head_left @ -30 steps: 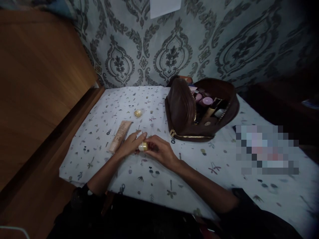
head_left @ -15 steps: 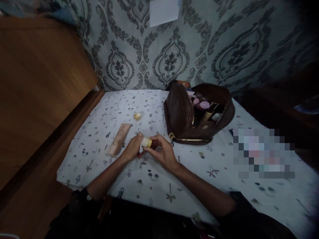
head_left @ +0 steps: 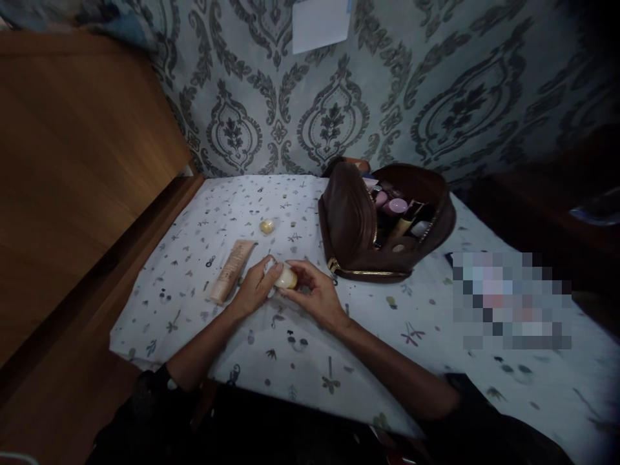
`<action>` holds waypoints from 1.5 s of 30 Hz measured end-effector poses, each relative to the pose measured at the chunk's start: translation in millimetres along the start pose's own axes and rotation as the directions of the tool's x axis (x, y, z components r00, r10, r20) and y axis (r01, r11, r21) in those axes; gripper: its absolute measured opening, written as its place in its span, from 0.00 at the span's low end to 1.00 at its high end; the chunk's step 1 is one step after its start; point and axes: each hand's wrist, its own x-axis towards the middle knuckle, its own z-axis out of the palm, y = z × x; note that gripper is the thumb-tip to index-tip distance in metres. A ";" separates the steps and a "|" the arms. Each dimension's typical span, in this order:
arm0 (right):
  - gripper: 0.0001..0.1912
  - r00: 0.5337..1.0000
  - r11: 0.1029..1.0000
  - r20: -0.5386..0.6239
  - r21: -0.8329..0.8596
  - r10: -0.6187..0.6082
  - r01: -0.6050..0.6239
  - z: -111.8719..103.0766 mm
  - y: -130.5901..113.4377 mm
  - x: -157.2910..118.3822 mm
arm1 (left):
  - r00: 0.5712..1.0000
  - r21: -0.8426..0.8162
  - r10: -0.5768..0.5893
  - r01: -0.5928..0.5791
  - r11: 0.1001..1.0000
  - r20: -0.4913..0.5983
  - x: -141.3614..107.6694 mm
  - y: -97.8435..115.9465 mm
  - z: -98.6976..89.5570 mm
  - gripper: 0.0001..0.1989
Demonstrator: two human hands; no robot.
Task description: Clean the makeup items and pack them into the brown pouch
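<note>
Between my hands is a small jar point(head_left: 287, 278), whitish with a gold band, tilted on its side. My right hand point(head_left: 317, 295) grips its gold end between thumb and fingers. My left hand point(head_left: 256, 284) is closed on a crumpled white tissue point(head_left: 272, 263), with the thumb pressed against the jar. The fingers beneath are partly hidden. Just left of my left hand, a beige squeeze tube point(head_left: 233, 270) lies on the cloth. Farther back sits a small gold-and-clear cap or pot point(head_left: 267, 226).
An unzipped brown cosmetic bag point(head_left: 346, 223) full of make-up items stands at the back right. A blurred-out flat object point(head_left: 508, 297) lies farther right. The patterned white cloth point(head_left: 194, 226) covers the surface. A wooden cabinet point(head_left: 87, 129) borders the left, and a papered wall rises behind.
The jar has tipped so more of its whitish face shows. My left thumb has moved onto it, and more of the tissue is visible above the thumb.
</note>
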 end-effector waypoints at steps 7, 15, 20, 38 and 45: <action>0.21 0.997 0.993 0.053 0.103 0.051 -0.057 3.2 2.5 0.4 | 0.992 0.154 0.092 -0.077 0.985 -0.092 -2.7 -3.8 3.0 0.19; 0.22 0.996 0.996 -0.030 0.030 0.085 -0.084 0.1 -6.1 3.7 | 0.974 0.250 0.186 -0.149 0.957 -0.131 -7.3 -8.9 2.9 0.24; 0.26 0.981 0.952 0.029 0.237 0.190 -0.191 0.1 -0.3 5.3 | 0.982 0.195 0.170 -0.151 0.969 -0.083 -6.4 -9.8 2.4 0.26; 0.19 1.000 0.999 0.016 -0.049 0.004 -0.004 1.1 -10.9 -5.3 | 0.898 -0.444 -0.385 0.441 0.780 0.214 0.4 3.4 6.8 0.33; 0.15 0.996 0.992 0.037 -0.102 -0.077 0.080 5.5 -15.5 -8.4 | 0.791 -0.502 -0.611 0.536 0.679 0.019 -3.0 11.1 15.3 0.33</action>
